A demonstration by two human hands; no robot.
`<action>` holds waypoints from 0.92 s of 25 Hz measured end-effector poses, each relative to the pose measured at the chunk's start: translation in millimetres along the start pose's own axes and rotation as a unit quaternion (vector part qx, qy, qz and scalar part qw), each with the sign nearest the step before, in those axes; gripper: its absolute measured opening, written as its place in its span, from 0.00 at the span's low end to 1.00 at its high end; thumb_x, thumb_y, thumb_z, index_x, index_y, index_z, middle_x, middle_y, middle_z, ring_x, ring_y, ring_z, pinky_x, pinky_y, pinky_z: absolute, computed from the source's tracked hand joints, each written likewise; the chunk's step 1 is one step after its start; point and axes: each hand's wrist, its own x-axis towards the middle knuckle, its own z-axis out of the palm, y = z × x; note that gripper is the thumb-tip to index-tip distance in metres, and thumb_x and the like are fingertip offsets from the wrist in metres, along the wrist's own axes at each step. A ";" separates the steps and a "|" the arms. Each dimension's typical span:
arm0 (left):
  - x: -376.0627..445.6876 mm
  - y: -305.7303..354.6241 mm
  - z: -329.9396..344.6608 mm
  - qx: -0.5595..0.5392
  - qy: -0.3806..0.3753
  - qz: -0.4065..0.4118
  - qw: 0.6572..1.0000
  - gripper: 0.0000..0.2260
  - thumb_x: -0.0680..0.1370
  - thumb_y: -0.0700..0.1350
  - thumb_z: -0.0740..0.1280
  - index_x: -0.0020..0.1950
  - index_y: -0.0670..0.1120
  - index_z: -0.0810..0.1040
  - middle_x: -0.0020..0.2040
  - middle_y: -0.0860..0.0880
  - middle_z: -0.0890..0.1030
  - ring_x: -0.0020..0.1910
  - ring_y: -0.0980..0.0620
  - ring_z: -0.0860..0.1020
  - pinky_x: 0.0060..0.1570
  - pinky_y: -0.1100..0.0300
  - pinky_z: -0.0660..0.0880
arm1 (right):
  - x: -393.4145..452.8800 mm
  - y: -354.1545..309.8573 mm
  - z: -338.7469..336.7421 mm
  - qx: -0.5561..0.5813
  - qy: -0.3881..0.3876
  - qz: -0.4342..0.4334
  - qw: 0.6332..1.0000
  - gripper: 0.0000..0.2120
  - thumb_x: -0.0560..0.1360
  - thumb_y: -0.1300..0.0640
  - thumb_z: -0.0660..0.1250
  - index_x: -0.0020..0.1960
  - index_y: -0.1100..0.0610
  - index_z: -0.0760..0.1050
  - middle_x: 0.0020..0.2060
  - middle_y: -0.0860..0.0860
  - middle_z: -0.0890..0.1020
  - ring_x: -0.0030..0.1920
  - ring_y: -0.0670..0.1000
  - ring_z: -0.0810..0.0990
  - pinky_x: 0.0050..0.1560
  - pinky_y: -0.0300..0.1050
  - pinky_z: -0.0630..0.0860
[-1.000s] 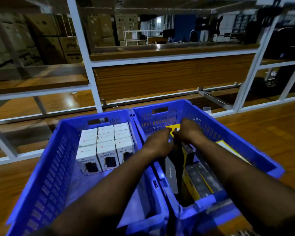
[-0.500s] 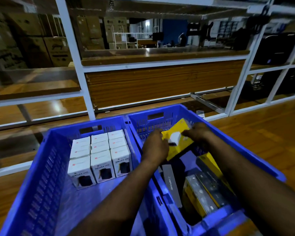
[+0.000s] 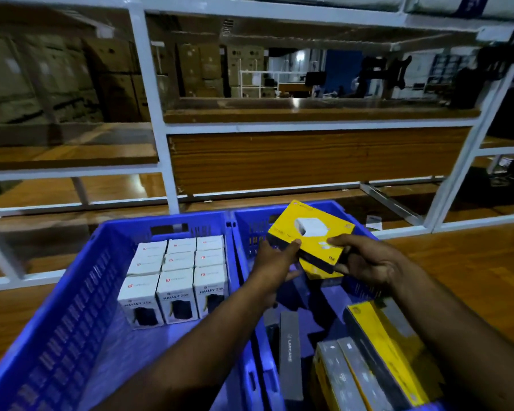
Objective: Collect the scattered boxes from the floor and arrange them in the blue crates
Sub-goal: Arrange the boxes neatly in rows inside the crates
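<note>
I've got the yellow box (image 3: pixel 310 235) up over the far end of the right crate (image 3: pixel 359 223), tilted, long axis running left to right between my hands. Left hand (image 3: pixel 275 262) pinches its near-left edge, right hand (image 3: pixel 365 261) clamps the right end; neither is nearer. Print on it blurs. White boxes (image 3: pixel 177 280) in the left crate (image 3: pixel 72 292) read "HALLEY 20K"; a grey box (image 3: pixel 290 351) says "LAPCARE".
</note>
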 end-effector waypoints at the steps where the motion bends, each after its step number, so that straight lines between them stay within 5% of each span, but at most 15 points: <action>1: 5.9 -2.1 2.5 -0.041 -0.001 -0.017 0.999 0.13 0.80 0.44 0.68 0.64 0.46 0.74 0.58 0.47 0.81 0.45 0.56 0.80 0.45 0.55 0.83 | 2.1 -5.1 -5.8 -0.020 -0.024 0.008 0.999 0.08 0.75 0.64 0.67 0.54 0.60 0.77 0.46 0.59 0.86 0.52 0.57 0.83 0.53 0.57 0.80; 4: 20.4 -3.5 11.6 -0.110 0.027 -0.039 0.993 0.14 0.82 0.42 0.65 0.68 0.45 0.72 0.56 0.47 0.82 0.47 0.54 0.80 0.46 0.52 0.82 | 11.8 -24.1 -26.7 -0.061 -0.064 0.008 0.996 0.12 0.72 0.55 0.71 0.54 0.58 0.76 0.49 0.61 0.82 0.56 0.59 0.81 0.53 0.59 0.81; 7: 25.2 4.0 28.5 -0.145 0.045 -0.058 0.987 0.14 0.84 0.48 0.58 0.67 0.44 0.74 0.52 0.46 0.82 0.46 0.49 0.80 0.45 0.47 0.79 | 15.7 -29.2 -27.5 -0.137 -0.057 -0.111 0.983 0.10 0.74 0.63 0.70 0.55 0.60 0.75 0.52 0.63 0.80 0.47 0.55 0.83 0.44 0.48 0.84; 10: 33.9 9.8 39.4 -0.203 -0.019 -0.071 0.976 0.38 0.73 0.75 0.54 0.68 0.48 0.74 0.65 0.42 0.78 0.57 0.40 0.79 0.50 0.36 0.78 | 10.8 -21.5 -14.4 -0.335 -0.080 -0.312 0.885 0.18 0.69 0.66 0.76 0.57 0.58 0.77 0.51 0.55 0.83 0.45 0.42 0.82 0.45 0.33 0.80; 12: 35.3 9.8 39.8 -0.247 -0.084 -0.076 0.962 0.50 0.64 0.80 0.58 0.71 0.43 0.73 0.66 0.38 0.78 0.63 0.37 0.77 0.53 0.35 0.77 | 10.2 -16.6 -11.7 -0.418 -0.149 -0.358 0.822 0.26 0.66 0.61 0.80 0.62 0.55 0.78 0.56 0.46 0.80 0.53 0.35 0.79 0.51 0.29 0.76; 14: 30.2 8.7 35.7 -0.291 -0.117 -0.072 0.947 0.48 0.67 0.79 0.57 0.71 0.42 0.72 0.66 0.37 0.77 0.65 0.37 0.76 0.58 0.38 0.76 | 15.7 -14.6 -13.3 -0.443 -0.199 -0.349 0.802 0.28 0.66 0.56 0.80 0.64 0.52 0.78 0.58 0.45 0.77 0.58 0.39 0.78 0.52 0.33 0.77; 17: 30.2 11.9 24.3 -0.317 -0.112 -0.060 0.940 0.46 0.70 0.78 0.54 0.75 0.45 0.68 0.69 0.36 0.75 0.65 0.34 0.75 0.59 0.31 0.71 | 32.1 -15.9 -16.2 -0.362 -0.170 -0.316 0.861 0.10 0.73 0.59 0.74 0.53 0.50 0.84 0.53 0.47 0.83 0.55 0.49 0.82 0.44 0.45 0.82; 20: 32.5 16.5 15.5 -0.346 -0.126 -0.033 0.929 0.43 0.70 0.77 0.57 0.73 0.46 0.71 0.68 0.34 0.76 0.63 0.32 0.76 0.59 0.27 0.69 | 59.2 -19.4 -13.4 -0.294 -0.071 -0.279 0.912 0.07 0.75 0.58 0.72 0.52 0.49 0.80 0.51 0.50 0.84 0.53 0.56 0.83 0.50 0.62 0.80; 23: 31.3 16.6 14.6 -0.326 -0.153 -0.018 0.933 0.43 0.71 0.77 0.57 0.74 0.46 0.70 0.70 0.36 0.74 0.64 0.31 0.76 0.66 0.27 0.64 | 70.6 -22.4 0.7 -0.216 -0.107 -0.220 0.945 0.15 0.75 0.55 0.72 0.61 0.54 0.75 0.55 0.54 0.81 0.47 0.49 0.81 0.40 0.40 0.78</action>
